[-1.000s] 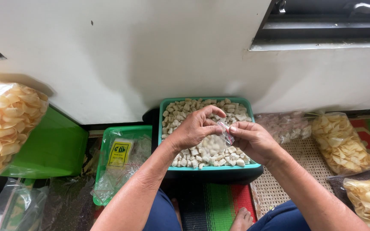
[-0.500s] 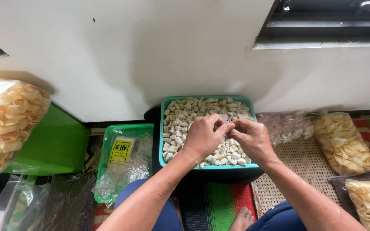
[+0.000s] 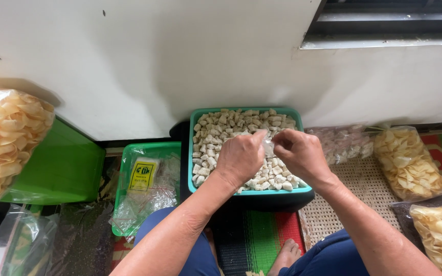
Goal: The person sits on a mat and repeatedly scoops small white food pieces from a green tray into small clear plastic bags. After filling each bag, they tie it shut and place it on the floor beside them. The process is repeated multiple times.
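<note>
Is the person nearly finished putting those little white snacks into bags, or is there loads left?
Loads left. Done: some filled small bags lie right of the teal tub. In hand: the left hand and right hand together pinch one small clear bag over the tub. Left: the pale pieces fill much of the tub, and empty bags wait in the green basket.

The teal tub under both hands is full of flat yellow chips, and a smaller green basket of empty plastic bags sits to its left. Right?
Not quite. The head view shows the teal tub holding small pale chunky pieces, not flat yellow chips. The rest holds: both hands above it, green basket at left.
</note>
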